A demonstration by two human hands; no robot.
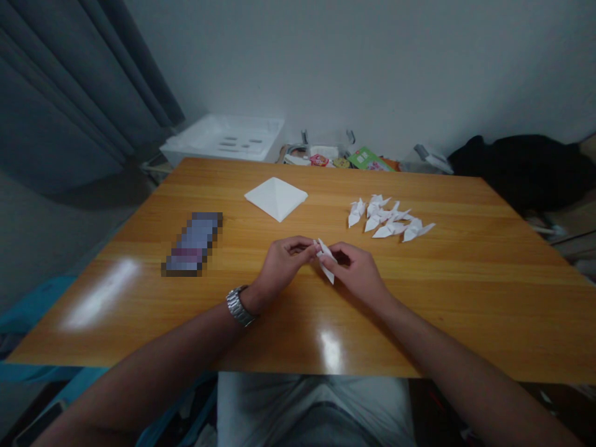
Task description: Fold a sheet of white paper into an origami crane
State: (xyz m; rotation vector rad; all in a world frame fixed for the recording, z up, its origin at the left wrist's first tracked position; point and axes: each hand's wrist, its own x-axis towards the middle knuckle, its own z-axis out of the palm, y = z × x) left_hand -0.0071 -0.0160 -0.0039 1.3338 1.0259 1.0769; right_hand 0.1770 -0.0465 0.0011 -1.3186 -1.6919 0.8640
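Near the middle of the table, a small folded white paper [328, 264] is pinched between both my hands. My left hand [286, 261], with a metal watch on its wrist, grips the paper's upper left end with thumb and fingers. On the other side my right hand [356, 268] holds its right edge, thumb on top. Several white origami cranes [391, 217] lie in a cluster beyond my right hand. A stack of white paper [276, 197], diamond-shaped from this angle, lies beyond my left hand.
The wooden table [465, 298] spreads out before me. A phone with a pixelated screen [193, 243] lies at the left. Past the far edge stand a white plastic tray [186, 149] and a green packet [370, 158]. A black cloth [521, 171] is at the far right.
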